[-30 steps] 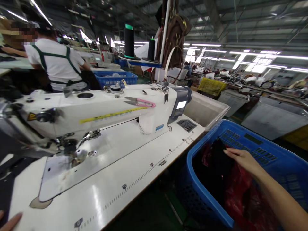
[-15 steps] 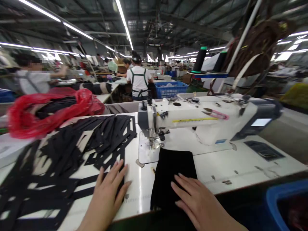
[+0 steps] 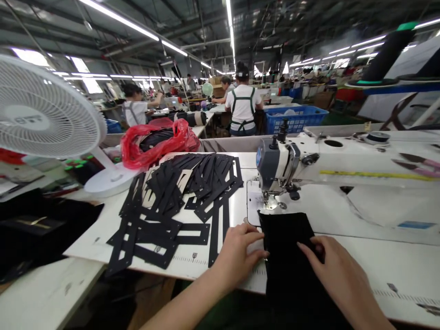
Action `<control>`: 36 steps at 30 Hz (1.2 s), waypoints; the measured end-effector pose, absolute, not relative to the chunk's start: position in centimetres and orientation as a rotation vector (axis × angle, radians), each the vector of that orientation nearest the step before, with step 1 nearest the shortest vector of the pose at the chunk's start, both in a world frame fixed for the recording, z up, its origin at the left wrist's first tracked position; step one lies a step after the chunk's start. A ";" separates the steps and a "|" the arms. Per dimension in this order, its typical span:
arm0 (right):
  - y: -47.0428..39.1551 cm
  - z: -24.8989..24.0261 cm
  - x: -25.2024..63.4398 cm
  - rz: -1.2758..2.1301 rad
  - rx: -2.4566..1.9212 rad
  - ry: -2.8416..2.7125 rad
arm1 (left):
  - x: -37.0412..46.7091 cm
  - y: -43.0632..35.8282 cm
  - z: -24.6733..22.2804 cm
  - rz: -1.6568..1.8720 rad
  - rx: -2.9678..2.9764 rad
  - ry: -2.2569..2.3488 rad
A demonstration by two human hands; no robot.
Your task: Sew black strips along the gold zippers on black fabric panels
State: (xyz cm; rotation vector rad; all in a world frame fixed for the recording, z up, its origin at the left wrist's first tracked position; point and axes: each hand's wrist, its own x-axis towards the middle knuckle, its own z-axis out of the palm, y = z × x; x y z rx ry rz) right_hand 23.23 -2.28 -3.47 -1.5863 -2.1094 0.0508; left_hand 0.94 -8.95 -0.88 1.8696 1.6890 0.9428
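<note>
A black fabric piece lies on the sewing table, its far edge just in front of the presser foot of the white sewing machine. My left hand is at the fabric's left edge, fingers bent, thumb and index fingertips on that edge. On the opposite side my right hand pinches the right edge, thumb on top and the other fingers partly hidden beneath. Left of my left hand, flat black frame-shaped pieces with cut-out slots lie in a loose heap.
A white fan stands at the left beside a red plastic bag holding dark material. Dark fabric lies on the far left. Behind the machine are a blue crate and a co-worker. Pink-handled snips rest on the machine.
The view has swung left, bringing the fan into sight. My left hand has gone from lying spread by the frame-shaped pieces to the fabric's left edge; my right hand now pinches its right edge.
</note>
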 end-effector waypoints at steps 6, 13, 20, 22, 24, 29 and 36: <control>-2.5 -3.0 22.3 0.098 -1.565 -2.040 | 3.2 -9.3 -0.3 1.028 1.581 1.460; -2.9 -2.7 22.4 0.181 -1.644 -1.990 | 3.2 -10.2 0.1 0.971 1.616 1.396; -3.0 -2.0 22.5 0.320 -1.646 -1.865 | 3.0 -10.5 0.3 1.109 1.570 1.406; -2.9 -1.4 23.1 0.358 -1.628 -1.848 | 2.9 -9.9 -0.2 1.185 1.501 1.462; -2.6 -0.8 23.8 0.371 -1.627 -1.856 | 2.7 -9.2 -0.8 1.229 1.464 1.516; -1.4 -1.0 25.2 0.168 -1.639 -1.996 | 1.8 -8.2 -1.4 1.163 1.625 1.597; -0.1 -2.2 24.5 0.310 -1.661 -1.956 | 0.4 -8.6 0.1 0.728 2.172 1.709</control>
